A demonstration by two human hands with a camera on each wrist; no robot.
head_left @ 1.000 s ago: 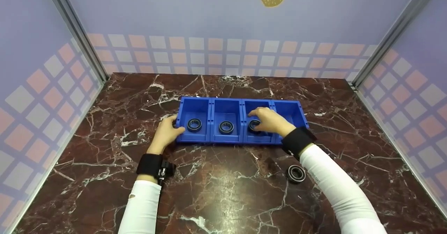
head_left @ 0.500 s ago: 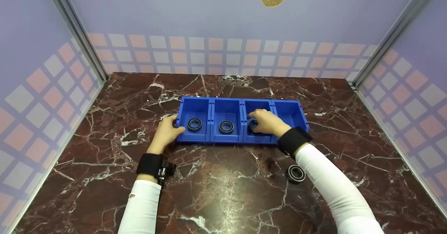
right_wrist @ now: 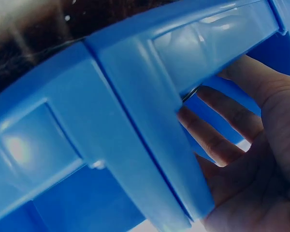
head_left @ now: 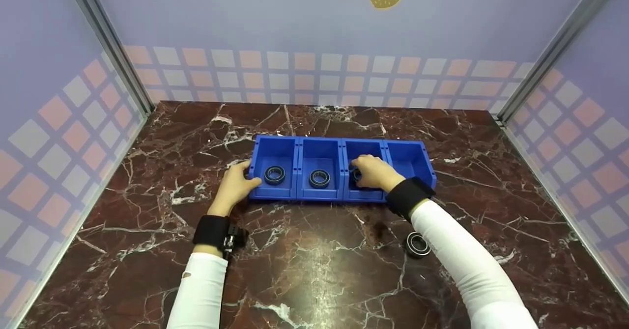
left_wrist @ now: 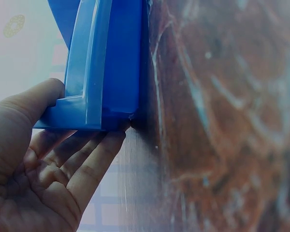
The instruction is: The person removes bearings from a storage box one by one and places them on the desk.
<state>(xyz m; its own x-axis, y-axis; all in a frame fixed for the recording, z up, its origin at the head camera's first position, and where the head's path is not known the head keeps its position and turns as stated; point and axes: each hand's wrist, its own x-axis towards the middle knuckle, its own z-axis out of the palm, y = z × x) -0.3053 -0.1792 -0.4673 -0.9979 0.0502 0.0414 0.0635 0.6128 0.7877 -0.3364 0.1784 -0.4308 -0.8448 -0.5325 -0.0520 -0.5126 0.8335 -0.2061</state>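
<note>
A row of joined blue plastic bins (head_left: 318, 195) stands on the table. My left hand (head_left: 234, 187) holds the row's left end, thumb (left_wrist: 43, 94) at the rim and fingers against the outer side. Ball bearings lie flat in the first bin (head_left: 274, 175) and the second bin (head_left: 320, 178). Reaching into the third bin, my right hand (head_left: 377, 173) grips another bearing (head_left: 356, 174) between thumb and fingers. In the right wrist view the bin's front wall hides most of that bearing; only a thin edge (right_wrist: 189, 93) shows by the fingertips.
One more bearing (head_left: 417, 245) lies on the dark marbled table (head_left: 314, 280), in front of the row and beside my right forearm. The fourth bin (head_left: 408, 159) is at the row's right end. Patterned panels (head_left: 314, 29) enclose the back and sides.
My right hand has sunk slightly deeper into the third bin and its forearm has swung a little left. The left hand and the row have stayed in place.
</note>
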